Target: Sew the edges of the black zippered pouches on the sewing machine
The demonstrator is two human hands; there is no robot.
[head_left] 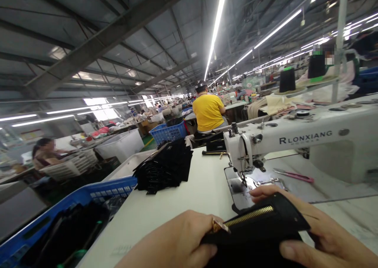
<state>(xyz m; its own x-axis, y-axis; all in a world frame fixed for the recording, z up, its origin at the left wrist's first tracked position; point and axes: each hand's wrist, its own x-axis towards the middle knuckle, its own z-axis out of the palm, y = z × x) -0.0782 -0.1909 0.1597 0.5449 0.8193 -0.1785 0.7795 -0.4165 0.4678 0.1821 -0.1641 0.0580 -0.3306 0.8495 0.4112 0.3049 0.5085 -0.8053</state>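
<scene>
A black zippered fabric piece with a gold metal zipper is held between my two hands, just in front of the sewing machine. My left hand is closed on its left end, by the gold zipper pull. My right hand grips the right end, thumb on the near side and fingers behind. The machine's needle and presser foot stand just beyond the piece. The lower part of the piece runs out of view.
A stack of black pieces lies on the table, left of the machine. Pink-handled thread snips rest on the machine bed. A blue crate of black material stands at left. A person in yellow sits ahead; another person sits far left.
</scene>
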